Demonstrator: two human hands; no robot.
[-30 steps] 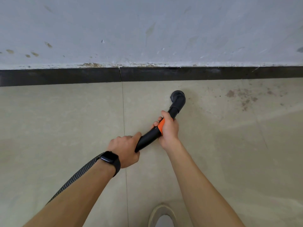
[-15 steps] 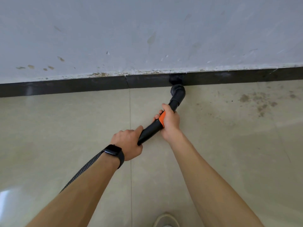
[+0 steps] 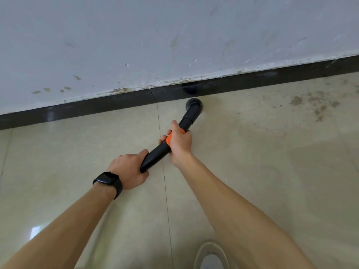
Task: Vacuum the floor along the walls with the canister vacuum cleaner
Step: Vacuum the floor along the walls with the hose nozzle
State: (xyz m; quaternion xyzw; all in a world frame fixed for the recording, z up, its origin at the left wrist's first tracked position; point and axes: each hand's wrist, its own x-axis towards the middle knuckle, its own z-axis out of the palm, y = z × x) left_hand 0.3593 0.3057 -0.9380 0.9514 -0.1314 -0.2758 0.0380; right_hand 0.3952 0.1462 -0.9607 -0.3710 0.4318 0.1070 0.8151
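The black curved plastic vacuum wand with an orange band point(image 3: 155, 155) slants across the glossy beige tiled floor point(image 3: 262, 171). Its round nozzle end point(image 3: 194, 105) is just beside the black baseboard strip point(image 3: 97, 106) under the scuffed white wall point(image 3: 174, 35). 2 grips hold it: the left grip point(image 3: 130, 171) wraps the wand's near end, and the right grip point(image 3: 179, 143) clasps the orange band, nearer the nozzle. A black smartwatch point(image 3: 107, 181) sits on the left wrist.
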